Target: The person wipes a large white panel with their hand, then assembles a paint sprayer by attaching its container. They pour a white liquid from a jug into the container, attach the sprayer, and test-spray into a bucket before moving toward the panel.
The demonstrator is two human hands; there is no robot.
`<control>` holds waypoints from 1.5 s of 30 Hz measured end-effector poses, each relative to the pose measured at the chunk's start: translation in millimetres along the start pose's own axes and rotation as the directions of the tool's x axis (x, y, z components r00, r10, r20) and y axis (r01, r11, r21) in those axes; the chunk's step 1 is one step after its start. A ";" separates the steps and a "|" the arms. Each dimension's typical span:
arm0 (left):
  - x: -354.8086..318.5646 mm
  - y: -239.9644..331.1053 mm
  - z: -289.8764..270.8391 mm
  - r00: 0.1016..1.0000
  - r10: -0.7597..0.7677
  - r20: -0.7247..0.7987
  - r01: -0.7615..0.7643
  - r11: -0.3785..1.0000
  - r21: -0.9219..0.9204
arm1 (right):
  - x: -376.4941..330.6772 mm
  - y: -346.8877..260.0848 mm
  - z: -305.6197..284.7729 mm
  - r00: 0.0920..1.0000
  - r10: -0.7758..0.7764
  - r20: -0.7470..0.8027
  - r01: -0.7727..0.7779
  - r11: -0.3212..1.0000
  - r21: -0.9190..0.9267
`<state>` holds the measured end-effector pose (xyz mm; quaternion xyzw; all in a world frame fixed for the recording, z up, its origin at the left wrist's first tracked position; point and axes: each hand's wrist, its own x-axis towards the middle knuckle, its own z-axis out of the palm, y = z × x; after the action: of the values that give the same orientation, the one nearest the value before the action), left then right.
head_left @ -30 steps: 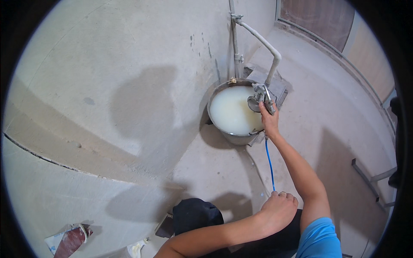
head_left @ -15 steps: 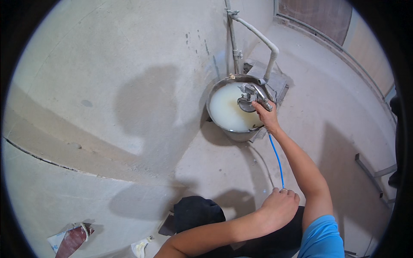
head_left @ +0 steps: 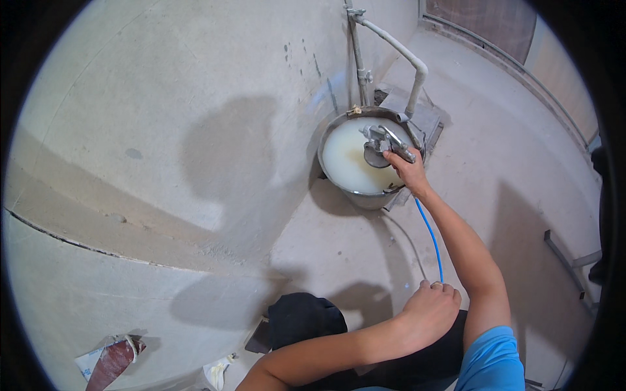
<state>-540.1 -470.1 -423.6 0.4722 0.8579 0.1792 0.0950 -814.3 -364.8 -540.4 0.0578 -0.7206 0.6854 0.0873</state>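
My right hand [head_left: 412, 171] is closed around the handle of a grey metal spray gun [head_left: 376, 154] with a rounded cup. The gun hangs over a bucket [head_left: 372, 201] of cloudy whitish liquid [head_left: 340, 155]; a brownish patch tints the liquid beside the cup. A blue hose [head_left: 432, 231] runs down from below my right hand to my left hand [head_left: 433, 306]. My left fingers curl over the hose's lower end, above my dark-clothed leg, and hide where it goes.
Behind the bucket, a pale bent pipe [head_left: 413, 64] rises along the wall. A reddish-brown item [head_left: 115, 362] lies at the lower left, with a crumpled white wrapper [head_left: 218, 373] nearer me. A metal frame [head_left: 566, 264] stands at the right.
The view has shifted slightly, so the bucket and pipe sit a little higher and farther right. The spray gun stays over the liquid, turned a little. Both hands keep their holds.
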 end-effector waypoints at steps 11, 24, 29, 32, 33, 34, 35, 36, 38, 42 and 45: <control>-4.7 0.8 -1.4 1.000 0.001 -0.023 0.000 0.999 0.041 | -0.3 1.2 0.1 0.985 0.068 -0.157 -0.047 0.990 0.132; -4.7 2.3 -5.5 1.000 -0.010 0.018 0.009 0.999 0.048 | -0.8 -2.2 3.5 0.983 0.078 -0.168 -0.063 0.994 0.090; -4.0 2.7 -4.0 1.000 -0.009 -0.003 0.009 0.998 0.062 | -0.7 -5.2 6.0 0.984 0.049 -0.171 -0.030 0.994 0.108; -3.7 2.8 -2.9 1.000 -0.009 0.001 0.009 0.998 0.058 | -1.0 -5.3 4.0 0.992 0.063 -0.106 -0.050 0.991 0.123; -3.5 2.9 -2.5 1.000 -0.011 -0.001 0.011 0.998 0.058 | -1.3 -4.8 2.9 0.994 0.072 -0.088 -0.061 0.991 0.116; -3.3 2.9 -2.3 1.000 -0.008 0.003 0.008 0.998 0.058 | -1.4 -4.1 2.4 0.997 0.047 -0.060 -0.041 0.993 0.107; -3.1 3.0 -2.1 1.000 -0.007 0.003 0.006 0.998 0.060 | -1.5 -3.3 1.8 0.999 0.030 -0.043 -0.026 0.996 0.088; -3.0 3.0 -1.9 1.000 -0.004 -0.007 0.004 0.998 0.068 | -1.6 -2.5 1.8 0.999 0.011 -0.038 -0.009 0.998 0.061; -3.0 2.8 -1.8 1.000 0.000 -0.010 0.001 0.998 0.062 | -1.6 -0.9 2.5 0.998 0.012 -0.069 -0.005 0.994 0.106; -4.3 2.2 -2.3 1.000 0.001 -0.009 -0.001 0.998 0.061 | -1.8 0.4 4.5 0.980 -0.002 -0.200 0.035 0.986 0.165; -5.7 2.0 -3.1 1.000 0.004 -0.018 -0.003 0.999 0.053 | -2.7 0.1 4.3 0.963 0.075 -0.260 -0.023 0.980 0.198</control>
<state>-536.5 -474.6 -420.1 0.4743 0.8624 0.1607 0.0742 -811.8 -369.2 -541.3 -0.0444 -0.6338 0.7554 0.1602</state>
